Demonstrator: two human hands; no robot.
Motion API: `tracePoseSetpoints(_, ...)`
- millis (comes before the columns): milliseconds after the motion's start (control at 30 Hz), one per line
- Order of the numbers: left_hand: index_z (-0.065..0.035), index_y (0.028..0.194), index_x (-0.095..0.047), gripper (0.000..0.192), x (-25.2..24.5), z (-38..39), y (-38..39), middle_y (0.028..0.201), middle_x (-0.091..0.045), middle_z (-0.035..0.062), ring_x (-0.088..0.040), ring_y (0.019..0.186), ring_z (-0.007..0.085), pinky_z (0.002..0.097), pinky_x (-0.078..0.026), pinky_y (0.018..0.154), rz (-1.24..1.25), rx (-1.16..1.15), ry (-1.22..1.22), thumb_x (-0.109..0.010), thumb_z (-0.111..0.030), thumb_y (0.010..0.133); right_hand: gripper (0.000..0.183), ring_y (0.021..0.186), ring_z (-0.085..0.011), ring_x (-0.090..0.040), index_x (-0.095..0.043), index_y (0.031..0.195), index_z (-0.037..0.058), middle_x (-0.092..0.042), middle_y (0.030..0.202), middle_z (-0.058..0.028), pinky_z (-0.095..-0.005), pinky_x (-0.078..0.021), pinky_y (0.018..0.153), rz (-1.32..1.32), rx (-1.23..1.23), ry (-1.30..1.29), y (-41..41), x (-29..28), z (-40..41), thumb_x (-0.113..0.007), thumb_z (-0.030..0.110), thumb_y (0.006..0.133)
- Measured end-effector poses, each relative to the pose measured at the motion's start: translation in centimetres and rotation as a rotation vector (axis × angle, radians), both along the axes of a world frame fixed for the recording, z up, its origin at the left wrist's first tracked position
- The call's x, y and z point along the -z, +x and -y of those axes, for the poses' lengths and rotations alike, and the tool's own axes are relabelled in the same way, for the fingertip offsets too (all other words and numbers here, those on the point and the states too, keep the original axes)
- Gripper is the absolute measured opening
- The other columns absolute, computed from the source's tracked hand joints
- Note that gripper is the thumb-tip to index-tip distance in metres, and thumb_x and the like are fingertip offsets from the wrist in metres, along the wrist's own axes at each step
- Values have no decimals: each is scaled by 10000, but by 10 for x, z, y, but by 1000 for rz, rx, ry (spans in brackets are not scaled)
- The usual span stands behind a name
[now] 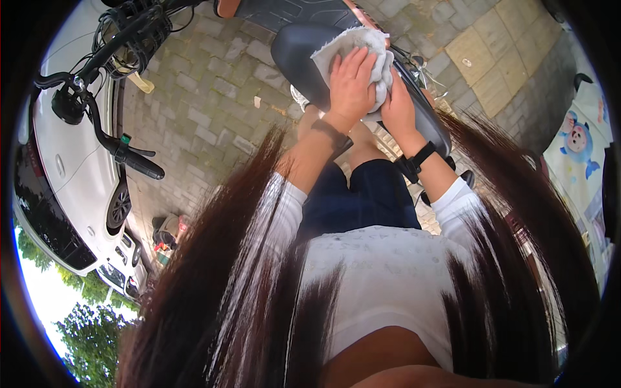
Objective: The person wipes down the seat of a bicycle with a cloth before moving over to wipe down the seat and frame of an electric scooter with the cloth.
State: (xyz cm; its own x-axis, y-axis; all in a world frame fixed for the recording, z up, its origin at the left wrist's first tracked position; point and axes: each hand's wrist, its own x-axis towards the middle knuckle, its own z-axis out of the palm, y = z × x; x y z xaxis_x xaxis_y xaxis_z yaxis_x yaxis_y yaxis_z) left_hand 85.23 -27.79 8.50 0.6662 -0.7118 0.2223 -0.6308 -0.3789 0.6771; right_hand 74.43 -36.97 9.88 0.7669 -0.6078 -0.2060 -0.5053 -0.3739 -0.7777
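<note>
A grey terry cloth (pixel 356 41), darkened with dirt in its middle, lies on the black seat (pixel 298 60) of a scooter. My left hand (pixel 351 87) presses it down, palm low and fingers stretched forward, with the thumb against a fold. On the right side of the cloth, my right hand (pixel 399 102) grips its bunched edge between thumb and fingers. Under both hands the seat's surface is hidden. Behind my right hand a longer black seat part (pixel 432 121) runs back along the scooter. Each wrist wears a dark band.
The scooter's dark footboard (pixel 291 14) with copper-coloured trim lies ahead. At left stand another vehicle's handlebar (pixel 131 157) and black wire basket (pixel 128 43), beside a white car (pixel 68 150). Brick paving (pixel 208 97) spreads below. A cartoon-printed cover (pixel 575 140) is at right.
</note>
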Motion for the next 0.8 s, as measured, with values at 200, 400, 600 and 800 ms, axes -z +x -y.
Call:
tracePoseSetpoints(200, -74, 1421, -478, 639, 5, -67, -49, 1488, -404, 230, -369, 1377, 453, 609, -293, 1112, -30, 46, 286, -642, -94, 804, 592, 1291, -455, -496, -358, 1470, -85, -427, 1458, -330, -424, -417, 1072, 73, -156, -184, -55, 25, -40, -527, 21, 912)
tracePoseSetpoints(400, -63, 1500, -379, 665, 15, -57, 2, 1536, -238, 365, -210, 1401, 589, 609, -198, 1146, 4, -248, 265, -642, -111, 891, 747, 1372, -427, -417, -233, 1506, -95, -361, 1512, -316, -424, -381, 1111, -13, 41, -175, -22, 11, -58, -624, 125, 908)
tracePoseSetpoints(600, -72, 1384, -516, 522, 7, 18, 51, 1364, -554, 221, -447, 1325, 434, 586, -267, 1125, 176, 22, 279, -626, -206, 891, 716, 1325, -421, -469, -255, 1495, -102, -444, 1440, -323, -415, -396, 1083, -63, 295, 256, 6, 3, -28, -597, 170, 927)
tracePoseSetpoints(800, -110, 1208, -642, 387, -5, 49, 15, 1122, -686, 76, -607, 1122, 281, 503, -361, 1084, 249, 382, 343, -642, -211, 834, 328, 1018, -424, -662, -608, 1195, -23, -694, 1044, -256, -436, -513, 863, -27, 511, 419, -27, 34, -56, -563, 148, 919)
